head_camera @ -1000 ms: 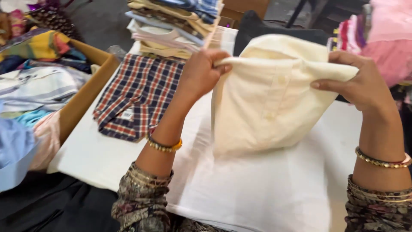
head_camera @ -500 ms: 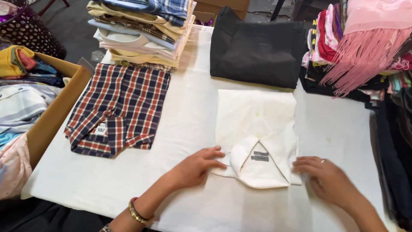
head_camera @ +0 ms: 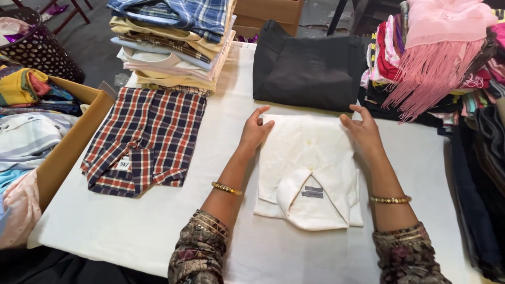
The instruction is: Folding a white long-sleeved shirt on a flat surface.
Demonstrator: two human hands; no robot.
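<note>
A folded cream shirt (head_camera: 307, 168) lies flat on the white table (head_camera: 158, 231), its collar toward me. My left hand (head_camera: 255, 130) rests on the shirt's far left corner with fingers spread. On the far right corner lies my right hand (head_camera: 363, 131), also flat and apart. Neither hand grips anything. Both wrists wear gold bangles, and the sleeves are patterned dark fabric.
A folded red-and-navy plaid shirt (head_camera: 144, 139) lies to the left. Behind it stands a stack of folded shirts (head_camera: 176, 42). Folded black garments (head_camera: 307, 66) sit beyond the cream shirt. A pile with a pink fringed scarf (head_camera: 439, 58) fills the right. A cardboard box of clothes (head_camera: 37, 137) sits at left.
A second ago both hands held the cream shirt up in the air. It was laid flat and folded on the table, and my hands have slid from its near end to its far corners.
</note>
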